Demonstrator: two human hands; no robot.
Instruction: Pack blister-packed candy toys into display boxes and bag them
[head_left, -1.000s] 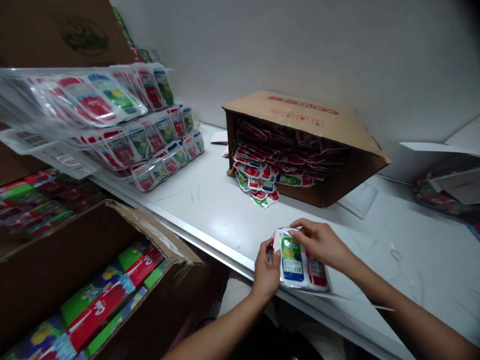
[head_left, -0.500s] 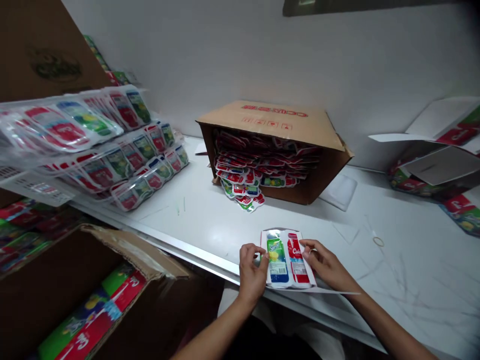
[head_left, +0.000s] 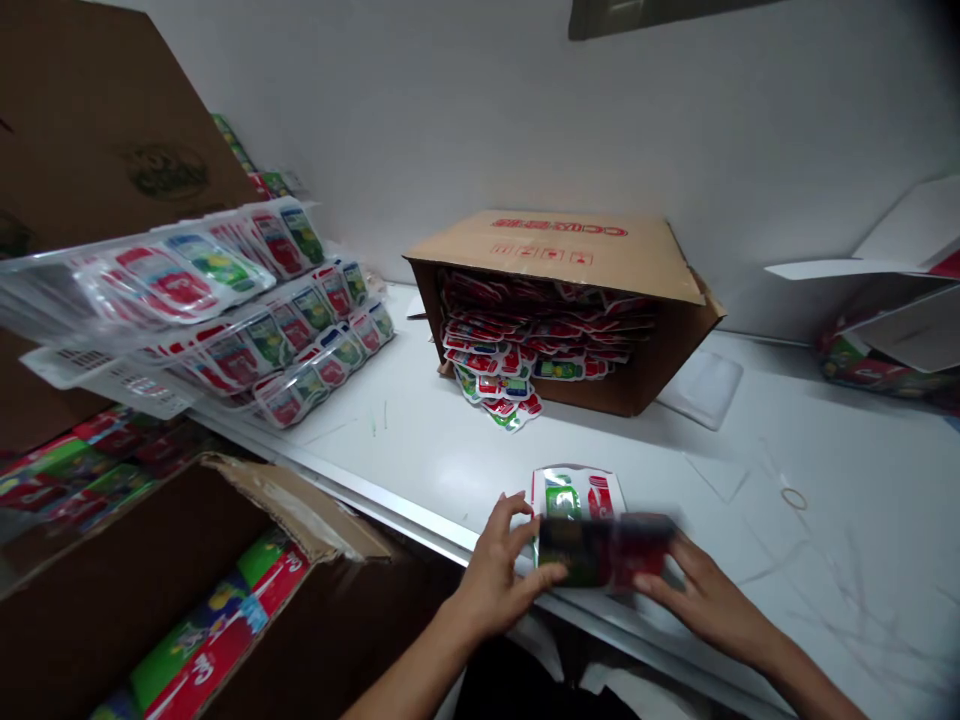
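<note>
A small open carton (head_left: 537, 492) with a white inside lies at the table's front edge, holding a green Sprite-style packet (head_left: 561, 497) and a red cola-style packet (head_left: 601, 494). Its dark, printed flap (head_left: 581, 552) is raised over the lower part of the packets and blurred by motion. My left hand (head_left: 496, 568) grips the carton's left side, the thumb lying against the flap. On the other side, my right hand (head_left: 709, 600) pinches the flap's right end between thumb and fingers. The lower halves of both packets are hidden behind the flap.
Behind lies a cardboard box (head_left: 555, 238) on its side, with packets (head_left: 510, 385) spilling out. Plastic-wrapped packet rows (head_left: 262, 340) stand left. A lower-left carton (head_left: 300, 510) holds printed boxes (head_left: 202, 640). A rubber band (head_left: 793, 498) and open white-flapped boxes (head_left: 900, 325) are at right.
The carton's flap has swung up from the front edge and over the packets. My right hand has moved down to the flap, and my left thumb has shifted onto it. The view has turned slightly left.
</note>
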